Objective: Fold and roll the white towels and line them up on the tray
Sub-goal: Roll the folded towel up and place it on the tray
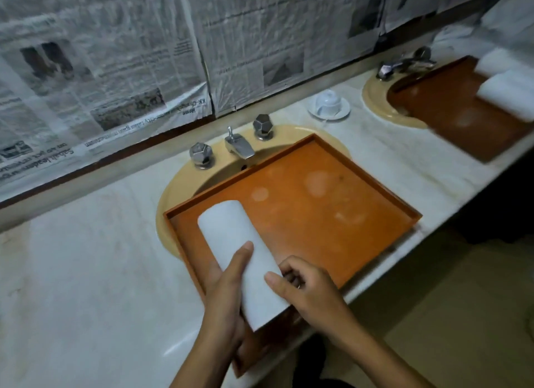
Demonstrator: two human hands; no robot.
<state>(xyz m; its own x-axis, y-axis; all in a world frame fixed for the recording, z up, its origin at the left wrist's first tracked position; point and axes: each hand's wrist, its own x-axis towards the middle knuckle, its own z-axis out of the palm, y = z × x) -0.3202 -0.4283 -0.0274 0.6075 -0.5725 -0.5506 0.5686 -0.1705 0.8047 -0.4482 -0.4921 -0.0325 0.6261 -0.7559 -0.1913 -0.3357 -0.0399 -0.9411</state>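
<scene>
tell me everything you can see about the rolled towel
The towel is white, soft-looking cloth rolled into a cylinder. It lies diagonally along the left side of the orange tray, its near end jutting past the front rim. The left hand holds its left side, thumb on top; the right hand pinches its near end.

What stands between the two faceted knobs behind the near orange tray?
The head view shows the chrome faucet spout standing between the left knob and the right knob.
</scene>
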